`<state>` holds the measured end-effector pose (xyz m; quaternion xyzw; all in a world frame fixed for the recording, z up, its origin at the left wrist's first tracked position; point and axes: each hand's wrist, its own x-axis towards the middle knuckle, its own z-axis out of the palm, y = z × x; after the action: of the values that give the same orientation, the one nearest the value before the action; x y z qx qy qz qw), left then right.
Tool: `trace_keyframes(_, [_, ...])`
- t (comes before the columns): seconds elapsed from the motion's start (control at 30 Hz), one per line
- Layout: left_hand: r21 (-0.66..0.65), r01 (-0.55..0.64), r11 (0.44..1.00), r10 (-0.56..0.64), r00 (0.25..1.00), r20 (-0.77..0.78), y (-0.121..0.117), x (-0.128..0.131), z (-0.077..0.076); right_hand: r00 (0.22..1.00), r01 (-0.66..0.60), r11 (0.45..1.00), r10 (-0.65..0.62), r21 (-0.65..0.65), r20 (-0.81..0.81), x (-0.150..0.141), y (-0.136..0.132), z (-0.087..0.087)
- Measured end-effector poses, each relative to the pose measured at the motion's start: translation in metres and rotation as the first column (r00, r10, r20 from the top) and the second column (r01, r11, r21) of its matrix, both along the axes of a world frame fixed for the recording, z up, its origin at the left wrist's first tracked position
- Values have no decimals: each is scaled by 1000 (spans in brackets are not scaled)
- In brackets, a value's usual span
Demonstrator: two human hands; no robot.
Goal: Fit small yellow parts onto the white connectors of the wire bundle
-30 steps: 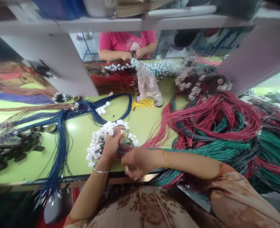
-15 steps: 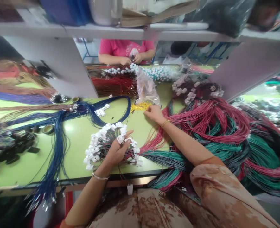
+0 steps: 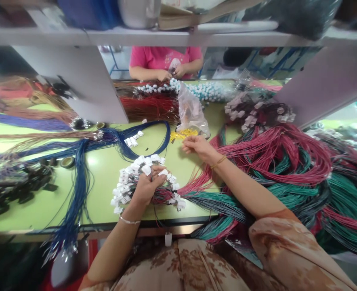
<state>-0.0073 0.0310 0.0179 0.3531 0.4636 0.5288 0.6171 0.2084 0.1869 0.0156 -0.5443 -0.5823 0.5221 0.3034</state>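
My left hand (image 3: 148, 182) is closed on a white connector (image 3: 146, 169) amid a bunch of white plastic connectors (image 3: 124, 178) with thin wires. From that bunch, red wires (image 3: 193, 185) and green and black wires (image 3: 217, 201) trail off to the right. My right hand (image 3: 198, 146) hovers over the green table, its thumb and fingertips pinched together. Whatever sits in that pinch is too small to make out. Just beyond its fingertips lies a small pile of yellow pieces (image 3: 183, 134), by the mouth of a clear plastic bag (image 3: 192, 111).
Blue wires (image 3: 80, 173) hang over the table's front edge at left, near black connectors (image 3: 21, 190). A large heap of red and green wires (image 3: 287, 157) fills the right side. Across the table, a person in a pink shirt (image 3: 166, 60) handles small parts beneath a shelf (image 3: 172, 38).
My right hand has drawn back a little from the yellow pile, fingers still pinched. The fingers of my left hand have curled in more around the connector. The view has shifted slightly.
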Motion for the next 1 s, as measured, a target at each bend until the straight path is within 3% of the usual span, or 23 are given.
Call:
trace_keyframes(0.1, [-20,3,1000,-2,997,72,1,0,1,933,-170,977,118,-130,-340,-14,-23,6])
trace_keyframes(0.17, [-20,-9,1000,11,995,99,1,-1,0,872,-255,961,180,-108,-456,-22,-39,10])
trace_keyframes(0.27, [-3,-23,1000,24,994,105,1,-1,1,842,-316,949,289,18,-457,-31,-63,18])
trace_keyframes(0.4, [28,-33,999,30,993,114,1,-1,3,884,-331,901,400,280,-244,-38,-86,28])
trace_keyframes(0.47, [30,-38,999,35,995,95,1,-1,4,913,-310,817,399,487,-88,-40,-92,30])
trace_keyframes(0.53, [33,-47,998,45,998,46,0,-2,3,926,-296,682,378,669,25,-42,-94,31])
trace_keyframes(0.6, [42,-60,997,60,998,3,0,-3,3,926,-298,571,368,765,86,-44,-97,30])
trace_keyframes(0.67, [50,-69,996,70,997,-15,0,-3,3,928,-306,529,353,792,123,-45,-100,29])
trace_keyframes(0.83, [74,-70,995,75,995,-67,0,-1,5,940,-307,582,307,753,146,-44,-105,33])
trace_keyframes(1.0, [170,-157,973,205,924,-321,-1,1,4,933,-358,630,277,690,231,-42,-106,33])
